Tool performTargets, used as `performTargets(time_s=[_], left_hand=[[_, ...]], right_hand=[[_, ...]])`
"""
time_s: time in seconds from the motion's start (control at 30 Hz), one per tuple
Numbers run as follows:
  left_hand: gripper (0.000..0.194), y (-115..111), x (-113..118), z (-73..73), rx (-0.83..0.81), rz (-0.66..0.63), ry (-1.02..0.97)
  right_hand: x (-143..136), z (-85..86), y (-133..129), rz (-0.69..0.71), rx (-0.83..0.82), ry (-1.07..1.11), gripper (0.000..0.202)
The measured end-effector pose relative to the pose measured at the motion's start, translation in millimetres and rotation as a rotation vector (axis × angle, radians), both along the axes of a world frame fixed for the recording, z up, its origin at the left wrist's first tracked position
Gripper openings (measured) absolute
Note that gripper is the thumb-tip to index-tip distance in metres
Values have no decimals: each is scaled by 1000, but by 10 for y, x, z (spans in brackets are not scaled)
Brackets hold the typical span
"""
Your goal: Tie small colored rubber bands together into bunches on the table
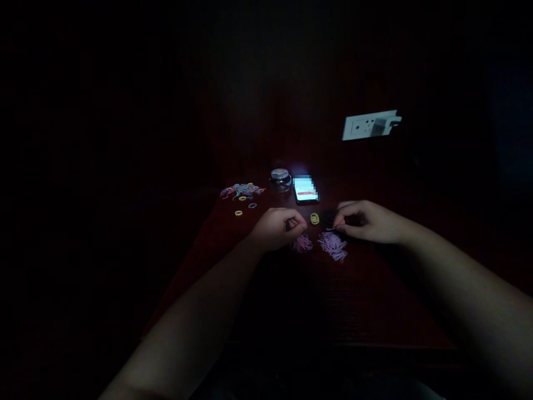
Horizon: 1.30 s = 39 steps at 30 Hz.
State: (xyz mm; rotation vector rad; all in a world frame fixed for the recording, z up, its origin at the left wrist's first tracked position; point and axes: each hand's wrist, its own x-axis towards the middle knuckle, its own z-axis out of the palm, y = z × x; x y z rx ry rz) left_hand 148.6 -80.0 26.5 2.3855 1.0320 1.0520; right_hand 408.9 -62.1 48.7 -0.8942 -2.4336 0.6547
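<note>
My left hand (278, 228) is closed in a pinch just above a small pile of pink rubber bands (302, 243); what sits between its fingertips is too small to make out. With thumb and forefinger together, my right hand (368, 222) pinches a thin pale purple rubber band (330, 229). Below its fingertips lies a pile of light purple rubber bands (333, 246). Between the two hands is a little cluster of yellow rubber bands (315, 219). Something dark, perhaps black bands, shows faintly beside my right fingertips.
A mixed heap of coloured rubber bands (244, 191) lies at the table's far left, with a few loose ones near it. Behind my hands stand a clear lidded jar (280, 180) and a lit phone (306, 189). A socket plate (368, 125) is on the dark wall.
</note>
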Motion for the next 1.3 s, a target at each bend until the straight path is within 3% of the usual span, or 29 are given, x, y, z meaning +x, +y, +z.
performTargets(time_s=[0.17, 0.3, 0.47, 0.53, 0.7, 0.8, 1.1, 1.3], left_hand=[[12, 15, -9, -12, -5, 8, -5], [12, 8, -3, -18, -10, 14, 5], [13, 37, -19, -41, 14, 47, 31], [14, 99, -83, -47, 38, 153, 32], [19, 321, -379, -72, 124, 640, 9], [23, 397, -516, -104, 84, 830, 54], [31, 459, -704, -184, -163, 1104, 126], [42, 492, -850, -272, -296, 1143, 168]], right_hand=[[14, -14, 11, 58, -88, -74, 12], [31, -33, 23, 34, -130, -15, 16], [40, -95, 81, -103, -97, 119, 18], [40, -133, 120, -176, -72, 159, 17], [39, -193, 185, -290, -18, 206, 18], [35, -196, 191, -336, -2, 226, 19], [0, -234, 213, -361, 16, 252, 21], [2, -245, 232, -423, 54, 276, 19]])
